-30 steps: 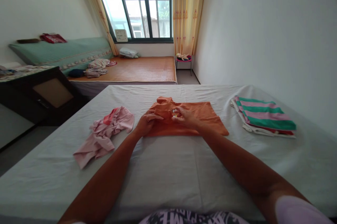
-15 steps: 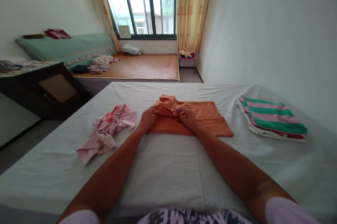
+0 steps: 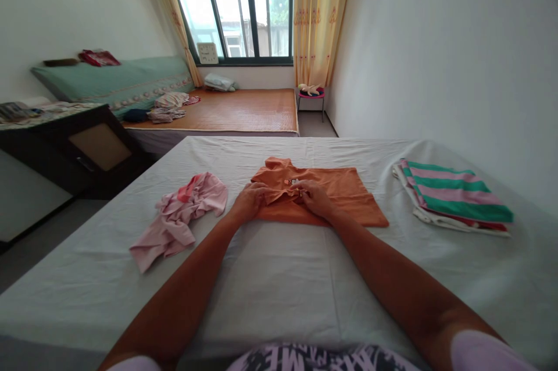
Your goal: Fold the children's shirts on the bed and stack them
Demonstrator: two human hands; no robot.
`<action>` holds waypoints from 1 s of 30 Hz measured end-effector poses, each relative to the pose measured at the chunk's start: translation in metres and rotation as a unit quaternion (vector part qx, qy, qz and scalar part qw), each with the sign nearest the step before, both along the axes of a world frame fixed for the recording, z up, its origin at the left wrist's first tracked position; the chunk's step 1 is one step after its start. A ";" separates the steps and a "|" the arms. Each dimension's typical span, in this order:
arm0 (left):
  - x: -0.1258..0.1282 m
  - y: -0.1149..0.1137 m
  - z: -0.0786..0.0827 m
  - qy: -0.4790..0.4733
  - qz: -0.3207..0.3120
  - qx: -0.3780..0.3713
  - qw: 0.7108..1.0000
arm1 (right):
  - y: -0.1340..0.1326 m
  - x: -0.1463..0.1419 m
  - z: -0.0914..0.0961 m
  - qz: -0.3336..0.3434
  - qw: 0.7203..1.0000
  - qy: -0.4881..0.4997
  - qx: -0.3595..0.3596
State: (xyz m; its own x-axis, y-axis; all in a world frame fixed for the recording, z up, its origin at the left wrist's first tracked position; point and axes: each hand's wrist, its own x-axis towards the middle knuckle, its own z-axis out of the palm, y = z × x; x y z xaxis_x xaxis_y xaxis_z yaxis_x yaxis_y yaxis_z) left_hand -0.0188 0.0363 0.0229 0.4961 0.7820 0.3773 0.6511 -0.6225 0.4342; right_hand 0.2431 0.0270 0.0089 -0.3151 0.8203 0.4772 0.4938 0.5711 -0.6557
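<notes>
An orange garment (image 3: 344, 196) lies partly folded in the middle of a bed covered with a white sheet (image 3: 279, 289). My left hand (image 3: 247, 201) pinches its near left edge, fingers closed on the cloth. Just to the right, my right hand (image 3: 315, 198) grips a fold of the same garment, beside a small printed patch on its front. Both forearms stretch across the sheet toward it.
A crumpled pink garment (image 3: 181, 214) lies left of the orange one. A folded stack topped by green and pink stripes (image 3: 453, 196) sits at the right by the wall. A dark cabinet (image 3: 82, 150) stands left, a second bed with a mat (image 3: 244, 109) beyond.
My hands lifted a fold of the orange garment half a second ago and have now pressed it down flatter. The printed patch shows again. The view shifted slightly.
</notes>
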 end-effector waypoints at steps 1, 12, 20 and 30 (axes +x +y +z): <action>0.000 0.001 -0.002 0.005 -0.007 0.004 1.000 | -0.001 0.000 0.001 0.016 1.000 -0.013 -0.001; 0.003 0.006 0.000 0.063 0.070 0.030 0.995 | -0.003 -0.004 -0.003 0.016 0.999 -0.019 -0.022; -0.003 0.007 0.003 0.052 0.132 0.024 0.990 | -0.008 -0.005 0.006 0.069 0.996 -0.060 0.024; 0.027 -0.017 0.002 0.069 -0.002 0.014 0.997 | -0.014 -0.014 0.005 0.060 0.992 -0.102 0.046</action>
